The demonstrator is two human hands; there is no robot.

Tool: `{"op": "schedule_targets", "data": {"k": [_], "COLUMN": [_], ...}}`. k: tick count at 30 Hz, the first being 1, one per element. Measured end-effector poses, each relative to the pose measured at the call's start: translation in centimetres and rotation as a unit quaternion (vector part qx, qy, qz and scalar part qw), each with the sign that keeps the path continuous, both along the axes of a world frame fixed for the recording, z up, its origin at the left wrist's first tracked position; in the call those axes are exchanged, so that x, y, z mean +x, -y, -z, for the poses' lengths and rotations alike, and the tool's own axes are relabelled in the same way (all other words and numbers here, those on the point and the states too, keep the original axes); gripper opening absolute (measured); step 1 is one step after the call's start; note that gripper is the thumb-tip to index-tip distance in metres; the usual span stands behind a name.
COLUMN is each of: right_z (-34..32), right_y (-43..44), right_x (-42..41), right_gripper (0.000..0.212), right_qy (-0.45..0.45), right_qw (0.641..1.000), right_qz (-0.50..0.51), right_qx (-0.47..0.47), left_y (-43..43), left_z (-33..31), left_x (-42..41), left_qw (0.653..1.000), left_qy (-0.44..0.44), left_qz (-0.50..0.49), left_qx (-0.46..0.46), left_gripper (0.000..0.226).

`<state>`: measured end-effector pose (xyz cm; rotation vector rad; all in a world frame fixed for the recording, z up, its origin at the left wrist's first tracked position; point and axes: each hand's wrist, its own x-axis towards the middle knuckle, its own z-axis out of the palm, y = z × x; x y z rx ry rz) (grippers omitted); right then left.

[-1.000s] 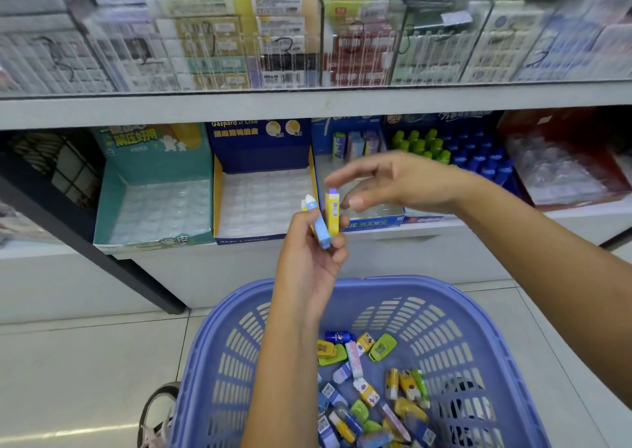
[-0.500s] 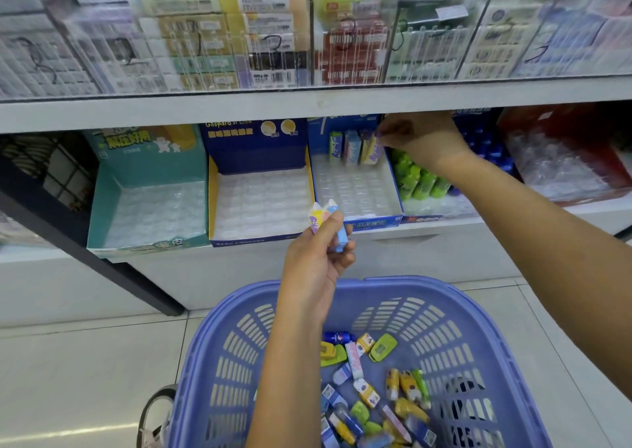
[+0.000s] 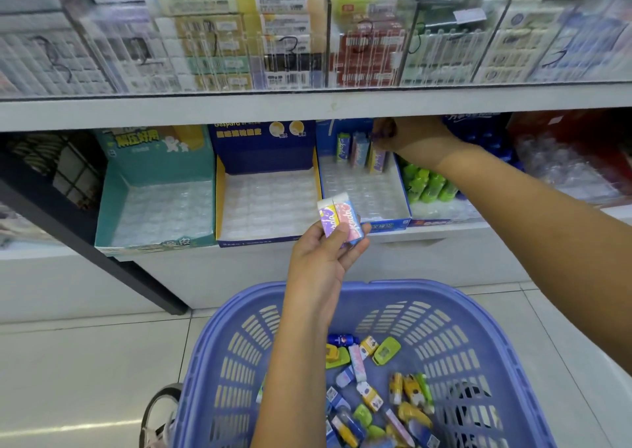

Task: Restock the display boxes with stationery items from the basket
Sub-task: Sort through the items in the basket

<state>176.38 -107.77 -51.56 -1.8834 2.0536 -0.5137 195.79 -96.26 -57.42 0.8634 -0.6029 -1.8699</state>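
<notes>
Head view: right hand [image 3: 415, 136] at the box's [image 3: 393, 224] back row, grip on the eraser [image 3: 377, 160] unclear; seat it upright, snug beside its neighbours [image 3: 355, 147]. Left hand [image 3: 321, 263] clasps two erasers [image 3: 338, 223] over the basket [image 3: 444, 285].

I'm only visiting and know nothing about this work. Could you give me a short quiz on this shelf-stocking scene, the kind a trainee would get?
1. Which display box is the right hand reaching into as it pinches a tilted eraser?
A) the teal one
B) the yellow-lined one
C) the blue box
2. True or false: the basket is empty.
3. Fill in the blank: the left hand holds ___ erasers.

Key: 1 C; 2 false; 3 two.
</notes>
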Motion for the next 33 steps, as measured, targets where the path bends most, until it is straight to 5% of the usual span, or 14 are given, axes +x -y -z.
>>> {"op": "schedule_targets", "data": {"k": [2, 6, 12, 20, 25, 30, 33], "right_z": [-0.6, -0.4, 1.5, 0.0, 0.3, 0.2, -0.2], "right_y": [-2.1, -8.2, -8.6, -3.8, -2.4, -1.9, -1.2], "right_x": [1.6, 4.8, 4.9, 1.0, 0.9, 1.4, 1.3], "right_gripper": [0.025, 0.031, 0.005, 0.027, 0.019, 0.019, 0.007], "right_qy": [0.076, 0.252, 0.423, 0.276, 0.372, 0.524, 0.437], "right_qw": [0.997, 0.95, 0.906, 0.959, 0.926, 0.844, 0.896], "right_qz": [0.007, -0.106, -0.005, 0.065, 0.068, 0.115, 0.074], "right_qx": [-0.023, 0.147, 0.026, -0.024, -0.018, 0.006, 0.007], "left_y": [0.0, -0.1, -0.5, -0.1, 0.2, 0.3, 0.4], "left_z": [0.1, -0.1, -0.4, -0.2, -0.3, -0.3, -0.3], "left_x": [-0.2, -0.6, -0.3, 0.2, 0.1, 0.1, 0.2], "left_qw": [1.0, 0.996, 0.995, 0.997, 0.997, 0.998, 0.998], "left_qy": [0.008, 0.028, 0.037, 0.02, 0.009, 0.001, 0.0], "left_qz": [-0.028, -0.079, -0.093, -0.076, -0.071, -0.063, -0.056], "left_qx": [-0.007, -0.034, -0.027, -0.011, -0.007, -0.006, -0.004], "left_gripper": [0.018, 0.018, 0.012, 0.016, 0.018, 0.021, 0.019]}}
